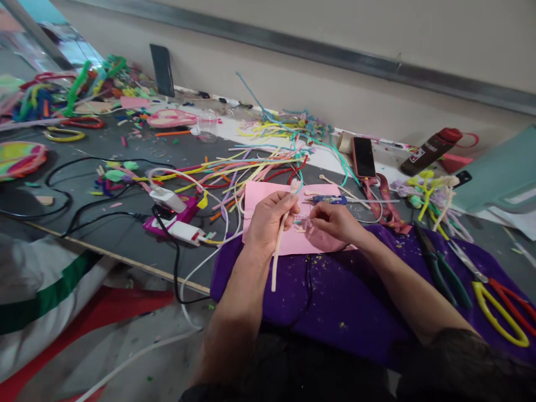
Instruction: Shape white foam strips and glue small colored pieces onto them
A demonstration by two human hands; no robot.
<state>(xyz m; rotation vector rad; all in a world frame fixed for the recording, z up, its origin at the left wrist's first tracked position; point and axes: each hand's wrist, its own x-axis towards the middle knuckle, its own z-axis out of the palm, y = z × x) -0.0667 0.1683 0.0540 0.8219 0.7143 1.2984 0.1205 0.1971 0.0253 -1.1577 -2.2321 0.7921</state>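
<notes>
hands meet over a pink sheet (pixel 268 237) near the middle of the frame, which lies partly on a purple cloth (pixel 335 301) spread across the lower centre. the left hand (pixel 270 218) has its fingers curled closed around a cream pipe cleaner (pixel 277 254), gripping it near the upper end so that the long tail hangs down and slightly left over the cloth, while the short top end sticks up past the thumb. the right hand (pixel 335 222) sits just beside it, fingertips pinched together on a small pale piece (pixel 304 224) resting on the pink sheet; what exactly that piece is cannot be told. just above the hands a small blue-handled tool (pixel 329 199) lies on the sheet's top edge. a loose spread of coloured pipe cleaners (pixel 251 164) fans out above and to the left of centre. left of the hands sit white chargers (pixel 176 215) with black and white cables. toward the upper right a dark phone (pixel 363 157) lies face up, with a brown bottle (pixel 431 149) further right. at the lower right edge, yellow-and-red scissors (pixel 502 312) and dark pliers (pixel 439 268) lie on the cloth.
</notes>
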